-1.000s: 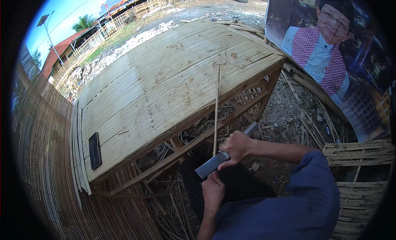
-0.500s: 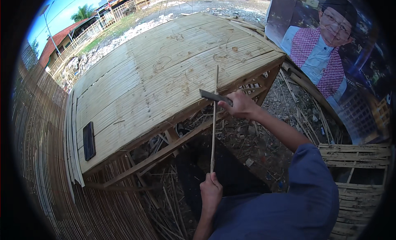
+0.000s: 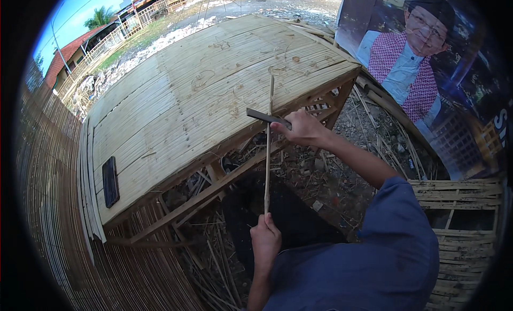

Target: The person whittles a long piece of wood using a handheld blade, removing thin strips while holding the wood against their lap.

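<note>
A thin bamboo stick (image 3: 267, 169) runs from near my body out over the edge of a slatted bamboo table (image 3: 155, 113). My left hand (image 3: 265, 237) is closed round its near end, above my lap. My right hand (image 3: 303, 127) grips a knife (image 3: 260, 116) with a broad dark blade, its handle hidden in the fist. The blade lies across the stick close to the table's near edge, pointing left. Beyond the blade, the stick's far end rests over the tabletop. Curled bamboo shavings (image 3: 203, 81) are scattered on the slats.
A dark phone (image 3: 110, 181) lies at the table's left corner. Upright bamboo screening (image 3: 56, 188) stands at the left. To the right are a large printed banner (image 3: 368, 22) and a woven bamboo panel (image 3: 462, 247). Bamboo scraps (image 3: 219, 263) litter the ground below the table.
The whole view has shifted slightly, so everything sits a little further left and higher. Both hands keep their grips, and the blade still crosses the stick at nearly the same spot.
</note>
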The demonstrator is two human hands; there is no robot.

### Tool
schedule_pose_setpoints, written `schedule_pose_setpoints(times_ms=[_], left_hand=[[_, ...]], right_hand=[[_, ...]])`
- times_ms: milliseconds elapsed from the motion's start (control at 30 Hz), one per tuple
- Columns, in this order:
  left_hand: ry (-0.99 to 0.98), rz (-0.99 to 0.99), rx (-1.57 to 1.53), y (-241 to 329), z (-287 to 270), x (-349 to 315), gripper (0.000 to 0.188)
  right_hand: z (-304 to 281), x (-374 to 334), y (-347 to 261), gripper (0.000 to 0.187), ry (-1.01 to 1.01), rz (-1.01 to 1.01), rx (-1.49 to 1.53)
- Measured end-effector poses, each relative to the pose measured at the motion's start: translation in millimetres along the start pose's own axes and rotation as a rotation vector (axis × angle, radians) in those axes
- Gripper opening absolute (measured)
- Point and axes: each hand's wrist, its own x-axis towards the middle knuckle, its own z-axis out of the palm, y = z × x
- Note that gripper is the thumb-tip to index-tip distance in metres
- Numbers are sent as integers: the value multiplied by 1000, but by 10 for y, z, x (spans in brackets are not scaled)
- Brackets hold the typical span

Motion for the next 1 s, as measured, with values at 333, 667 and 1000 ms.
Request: schedule_pose_setpoints(times_ms=[333,667,1000], left_hand=[[-6,-20,35,-11,-26,-165,35],[34,28,49,-38,-17,-216,31],[-67,-61,57,35,-151,-374,31]], right_hand=[[164,-304,178,83,-15,-96,-63],[309,-880,-150,77,-173,-530,-348],[15,-541,24,77,-30,-221,-41]])
